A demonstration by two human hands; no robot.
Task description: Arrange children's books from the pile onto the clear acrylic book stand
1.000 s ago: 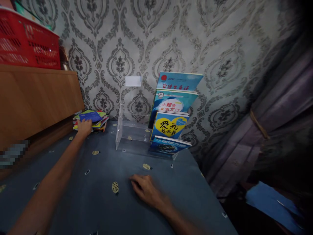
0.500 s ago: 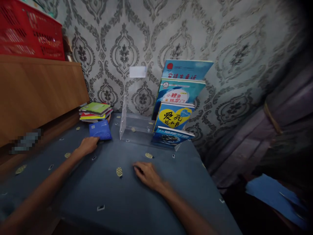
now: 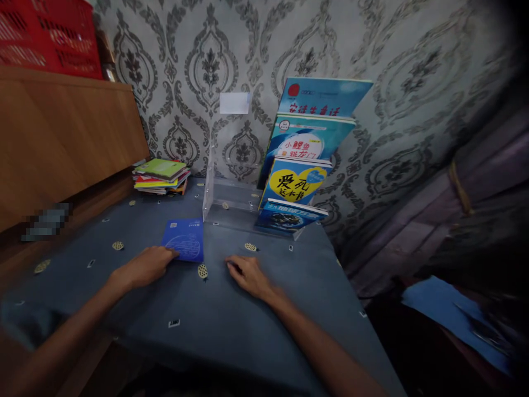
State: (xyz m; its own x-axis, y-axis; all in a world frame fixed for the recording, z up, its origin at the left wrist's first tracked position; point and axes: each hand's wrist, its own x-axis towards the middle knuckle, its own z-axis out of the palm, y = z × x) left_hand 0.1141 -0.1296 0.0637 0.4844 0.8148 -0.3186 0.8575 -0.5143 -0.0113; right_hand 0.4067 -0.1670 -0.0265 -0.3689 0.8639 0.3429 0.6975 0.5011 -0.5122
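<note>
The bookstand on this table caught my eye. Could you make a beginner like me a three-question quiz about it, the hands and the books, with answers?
1. The left hand touches a flat book. What colour is its upper side?
A) Green
B) Blue
C) Red

2. True or false: the right hand is apart from the clear bookstand.

3. Fill in the gap: one displayed book in the bookstand has a large yellow ___ on its cover.

Key: 1. B; 2. True; 3. heart.

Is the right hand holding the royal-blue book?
No, the left hand holds the royal-blue book; the right hand is apart from it.
</note>
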